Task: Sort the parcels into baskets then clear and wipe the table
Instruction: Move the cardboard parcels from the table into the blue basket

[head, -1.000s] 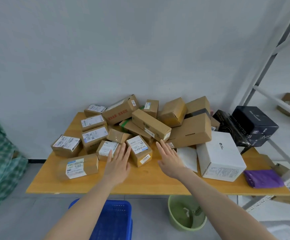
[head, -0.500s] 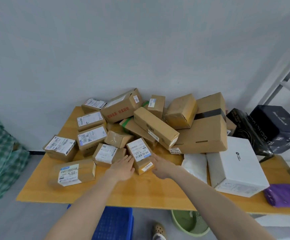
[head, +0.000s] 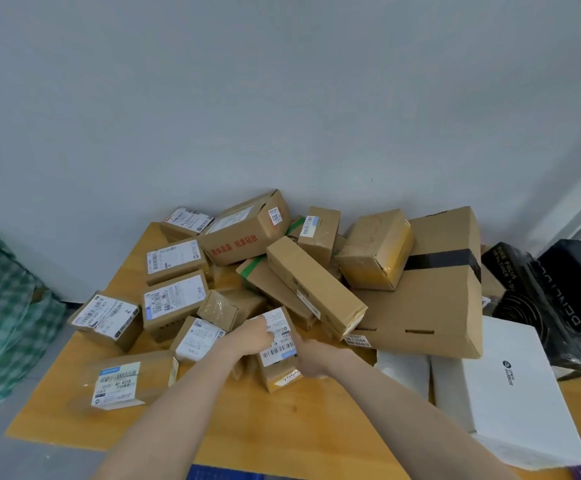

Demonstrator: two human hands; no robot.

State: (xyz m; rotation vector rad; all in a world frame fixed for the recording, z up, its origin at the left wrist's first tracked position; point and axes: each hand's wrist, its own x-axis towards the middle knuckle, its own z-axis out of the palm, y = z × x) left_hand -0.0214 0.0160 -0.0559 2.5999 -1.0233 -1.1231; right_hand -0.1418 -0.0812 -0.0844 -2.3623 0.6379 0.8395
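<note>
A small labelled parcel (head: pixel 282 348) is gripped by curled fingers of the left hand (head: pixel 251 338) and right hand (head: pixel 311 358). A long box (head: pixel 317 292) is seen just beyond the fingers.

Held parcel (head: pixel 278 355), between the fingers (head: pixel 266 332): yellow sticker "200", last digit unclear. Red-printed carton (head: pixel 244 237), far beyond the fingers: sticker "3006". Front parcel (head: pixel 122 379), left of them: "M1-A218". Label (head: pixel 356 340), just right: "3104".
</note>
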